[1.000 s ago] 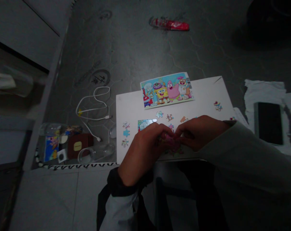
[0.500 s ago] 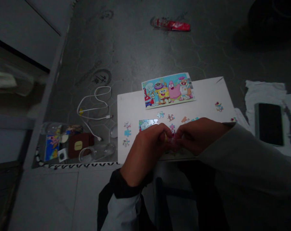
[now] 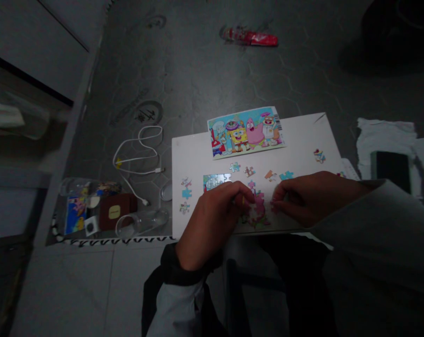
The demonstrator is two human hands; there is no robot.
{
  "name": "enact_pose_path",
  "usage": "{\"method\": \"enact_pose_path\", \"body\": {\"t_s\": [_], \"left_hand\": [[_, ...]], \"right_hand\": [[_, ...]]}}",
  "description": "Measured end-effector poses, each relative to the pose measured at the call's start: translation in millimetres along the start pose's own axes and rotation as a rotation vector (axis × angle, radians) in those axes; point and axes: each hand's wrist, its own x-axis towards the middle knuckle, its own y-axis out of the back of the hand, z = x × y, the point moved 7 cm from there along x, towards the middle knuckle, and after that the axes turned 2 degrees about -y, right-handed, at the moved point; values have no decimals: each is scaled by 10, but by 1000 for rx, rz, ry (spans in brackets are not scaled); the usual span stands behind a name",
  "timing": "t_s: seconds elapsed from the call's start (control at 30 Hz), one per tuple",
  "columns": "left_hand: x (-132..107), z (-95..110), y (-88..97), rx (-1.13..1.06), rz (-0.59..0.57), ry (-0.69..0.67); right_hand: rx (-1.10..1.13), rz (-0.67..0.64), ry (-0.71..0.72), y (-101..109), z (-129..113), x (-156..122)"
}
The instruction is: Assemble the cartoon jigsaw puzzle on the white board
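Observation:
My left hand [image 3: 221, 210] is closed at the front of the white board, its fingertips on the left edge of a joined pink jigsaw section [image 3: 259, 206]. A small yellow spot shows between thumb and forefinger. To the right of that section, my right hand [image 3: 298, 196] is held in a pinch, apart from it; whatever lies between the fingertips is too small to make out. Behind my left hand a joined blue jigsaw section [image 3: 216, 179] is partly covered. Loose jigsaw pieces, such as a blue piece [image 3: 287, 175] and an orange-and-white piece [image 3: 270, 176], lie beyond my hands.
A cartoon picture card [image 3: 247, 133] lies across the far edge of the white board [image 3: 303, 135]. Several loose pieces [image 3: 186, 193] sit at left. A white cable [image 3: 138, 173], brown box [image 3: 117, 210] and clear cup [image 3: 142, 222] are left; a dark phone [image 3: 391, 171] is right.
My right hand has moved right, away from my left hand, and the pink jigsaw section now shows between them. My left hand has hardly moved.

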Motion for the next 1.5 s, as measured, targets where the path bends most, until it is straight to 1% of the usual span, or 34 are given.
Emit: {"method": "enact_pose_path", "body": {"t_s": [0.17, 0.37, 0.47, 0.6, 0.7, 0.8, 0.87, 1.0, 1.13, 1.2, 1.27, 1.3, 1.4, 1.43, 1.5], "left_hand": [[3, -23, 0, 5, 41, 32], [-11, -36, 34, 38, 80, 56], [-37, -20, 71, 62, 78, 71], [-72, -16, 98, 115, 44, 90], [-84, -30, 102, 164, 33, 106], [-87, -38, 84, 201, 22, 131], [-84, -34, 63, 204, 14, 142], [-67, -16, 28, 156, 3, 129], [-44, -5, 34, 132, 8, 91], [-34, -6, 41, 128, 14, 79], [-30, -8, 46, 119, 26, 69], [-30, -9, 48, 113, 32, 63], [-36, -5, 47, 92, 49, 44], [-39, -6, 48, 88, 55, 42], [-42, -9, 50, 82, 66, 40]], "right_hand": [[-22, -58, 9, -31, 58, 54], [-2, -4, -40, 45, 102, 100], [19, -32, -11, 54, 17, 50], [-21, -94, 28, 50, -196, -39], [-72, -78, 9, 48, -289, -36], [-98, -17, 26, 36, -319, 17], [-119, -2, 48, 18, -325, 45], [-155, -47, 163, 8, -422, 10], [-153, -47, 185, 39, -458, -65], [-137, -38, 214, 10, -439, -88], [-122, -17, 248, -52, -390, -109], [-122, 13, 258, -81, -356, -121], [-138, 143, 219, -153, -217, -177], [-154, 179, 230, -180, -197, -209], [-178, 289, 307, -196, -213, -293]]}}
